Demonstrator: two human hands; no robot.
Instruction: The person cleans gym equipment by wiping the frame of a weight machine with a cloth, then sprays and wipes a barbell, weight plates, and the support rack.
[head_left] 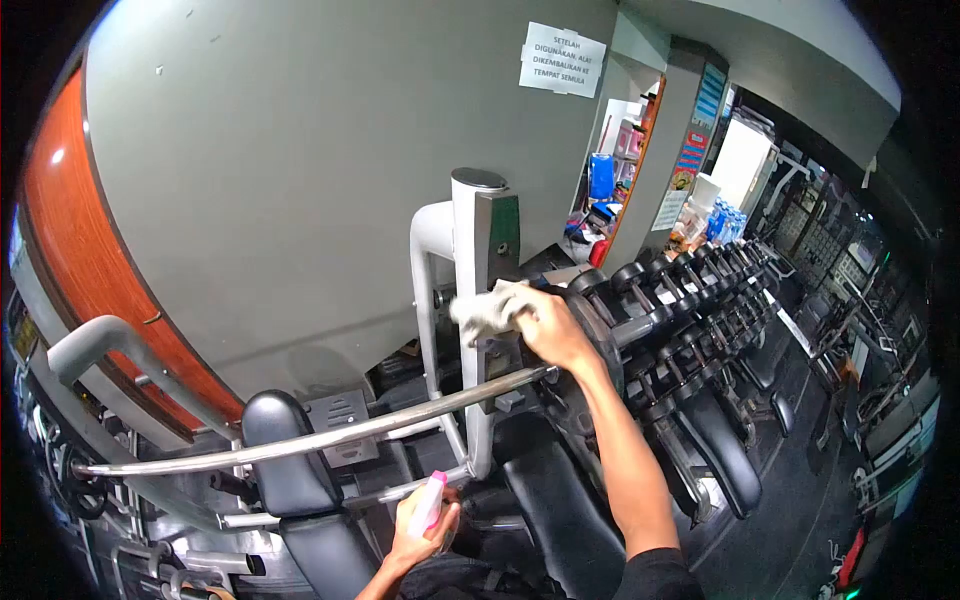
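My right hand grips a crumpled, greyish-white cloth bunched in front of the upright white post of a gym machine. The cloth overlaps the post in view; firm contact is hard to make out. Lower down, my left hand is wrapped round a spray bottle with a pink and white head; its body is mostly hidden by the fingers. A long bare metal barbell runs across the machine, between my two hands in view.
Black padded seats and a backrest stand close below. Racked dumbbells extend to the right. Behind the post is a grey wall with a paper sign; an orange-brown door is at left.
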